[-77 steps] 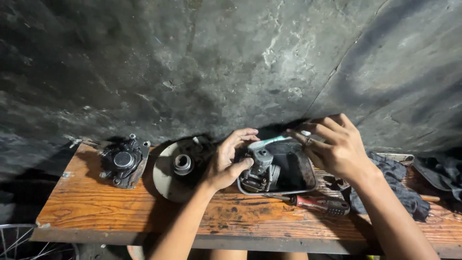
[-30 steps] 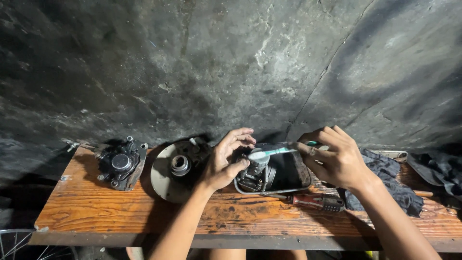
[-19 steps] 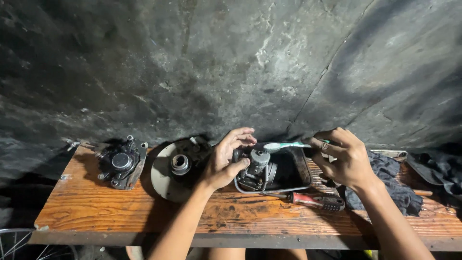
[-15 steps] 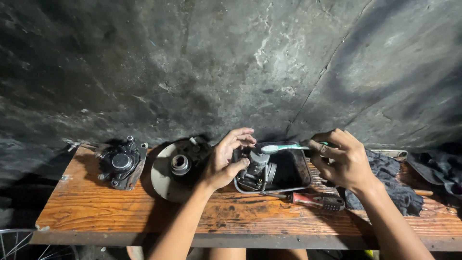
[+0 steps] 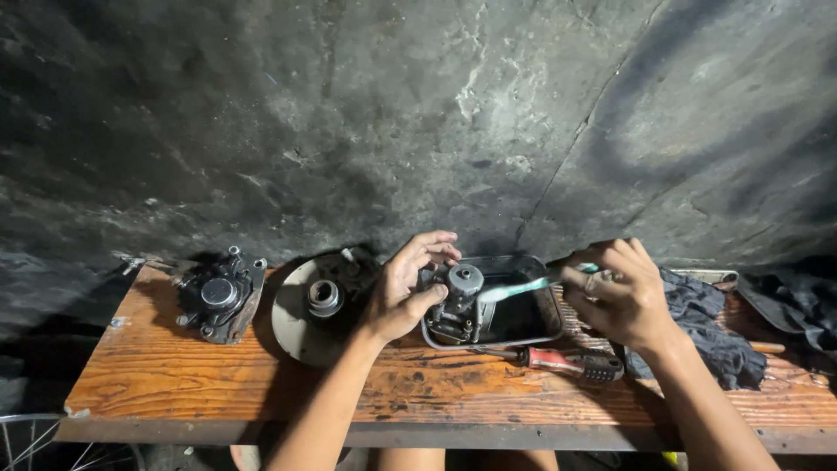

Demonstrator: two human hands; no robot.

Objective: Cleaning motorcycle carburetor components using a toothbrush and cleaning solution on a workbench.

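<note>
I am looking down on a worn wooden desk (image 5: 261, 384) pushed against a dark, stained wall (image 5: 418, 113). At the far left of it a dark metal engine part (image 5: 218, 294) with a round centre is lying, and just beside that a pale round disc (image 5: 307, 321) with a raised hub is resting flat. A red-handled screwdriver (image 5: 567, 361) is lying along the front of a shallow black tray (image 5: 523, 318), touching or nearly touching its rim. Dark rags (image 5: 706, 336) are bunching up to the right, partly behind my right wrist. I am seeing no labels or packages on any of it.

My left hand (image 5: 403, 288) is wrapping around a small grey metal assembly (image 5: 458, 301) with a round cap on top, fingers curled over its far side and thumb pressing the near side; the assembly is sitting at the left end of the tray. My right hand (image 5: 615, 292) is closing around the handle of a toothbrush (image 5: 523, 286), whose pale head is pointing left and touching the assembly just below the cap.
</note>
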